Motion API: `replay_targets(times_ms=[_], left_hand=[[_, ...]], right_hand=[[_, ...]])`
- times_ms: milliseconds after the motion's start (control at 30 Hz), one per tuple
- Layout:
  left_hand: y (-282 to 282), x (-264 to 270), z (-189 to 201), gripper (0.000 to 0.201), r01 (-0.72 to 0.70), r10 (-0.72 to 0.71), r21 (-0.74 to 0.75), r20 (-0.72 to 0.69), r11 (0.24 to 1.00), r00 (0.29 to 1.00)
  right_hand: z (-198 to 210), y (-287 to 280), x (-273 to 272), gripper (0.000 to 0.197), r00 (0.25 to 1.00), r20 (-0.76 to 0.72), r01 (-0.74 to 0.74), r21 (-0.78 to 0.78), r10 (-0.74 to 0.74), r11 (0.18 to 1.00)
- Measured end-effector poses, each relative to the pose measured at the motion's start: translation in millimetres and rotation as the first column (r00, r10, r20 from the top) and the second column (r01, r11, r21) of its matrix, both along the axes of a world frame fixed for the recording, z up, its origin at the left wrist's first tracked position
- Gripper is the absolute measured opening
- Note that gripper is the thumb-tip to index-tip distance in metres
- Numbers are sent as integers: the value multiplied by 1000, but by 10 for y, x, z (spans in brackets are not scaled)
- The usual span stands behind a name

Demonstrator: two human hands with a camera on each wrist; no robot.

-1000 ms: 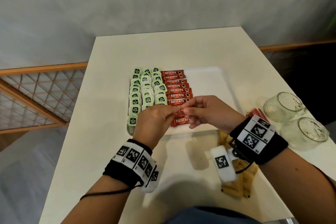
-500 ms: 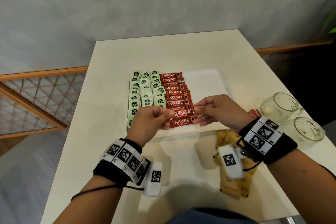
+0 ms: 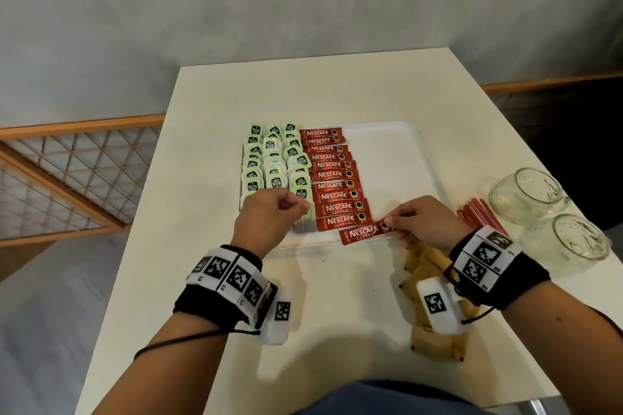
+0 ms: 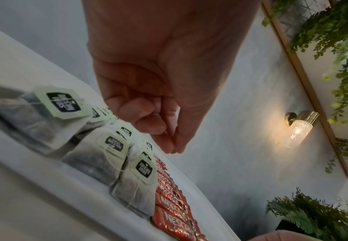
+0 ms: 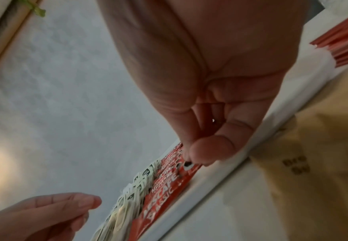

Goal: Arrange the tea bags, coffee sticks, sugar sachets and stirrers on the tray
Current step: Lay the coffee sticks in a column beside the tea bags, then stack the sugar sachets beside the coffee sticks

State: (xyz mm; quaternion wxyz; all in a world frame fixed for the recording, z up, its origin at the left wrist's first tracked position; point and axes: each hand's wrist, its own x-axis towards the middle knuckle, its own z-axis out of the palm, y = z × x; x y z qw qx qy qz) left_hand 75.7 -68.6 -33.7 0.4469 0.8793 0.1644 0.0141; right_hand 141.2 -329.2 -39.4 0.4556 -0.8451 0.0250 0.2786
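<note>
Pinching one end of a red coffee stick [image 3: 364, 234], your right hand [image 3: 426, 224] sits right of centre in the head view, thumb and fingertips clamped on the stick's right end. That stick lies slightly tilted across the near rim of the white tray [image 3: 397, 158], just below the column of coffee sticks [image 3: 332, 178] already laid flat in the tray's middle. In the right wrist view the thumb [image 5: 212, 150] presses onto the stick's printed end, with the tray rim running diagonally beneath.

Your left hand [image 3: 269, 217] hovers left of centre, over the near end of the tea bags [image 3: 273, 162], which fill the tray's left part in three columns with green tags up. Its fingers [image 4: 148, 120] are curled inward with thumb and fingertips together; nothing is held between them in the left wrist view.

Lower right of the head frame, brown sugar sachets [image 3: 435, 344] lie in a loose pile on the table [image 3: 337, 91], partly hidden by your right wrist band. A bundle of red stirrers [image 3: 480, 216] lies on the table just right of your right hand, off the tray. Two empty glass jars [image 3: 553, 216] lie on their sides at the right edge of the frame. The tray's right part is bare white.
</note>
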Motion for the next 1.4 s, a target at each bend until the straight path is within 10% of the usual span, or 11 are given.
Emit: replay_targets(times_ms=[733, 1033, 1200, 1400], left_hand=[[-26, 42, -35, 11, 43, -44, -30, -4, 999, 999], [-434, -38, 204, 9, 313, -309, 271, -60, 910, 949], [-1117, -184, 113, 19, 572, -534, 367, -211, 733, 819], [-1751, -282, -102, 68, 592, -504, 417, -311, 690, 806]], right_hand=[[-60, 289, -50, 14, 995, 90, -20, -137, 32, 990], [528, -361, 88, 9, 977, 208, 31, 45, -40, 999], [421, -762, -180, 21, 940, 200, -218, -270, 276, 938], [226, -1125, -385, 73, 826, 116, -389, -592, 552, 706]])
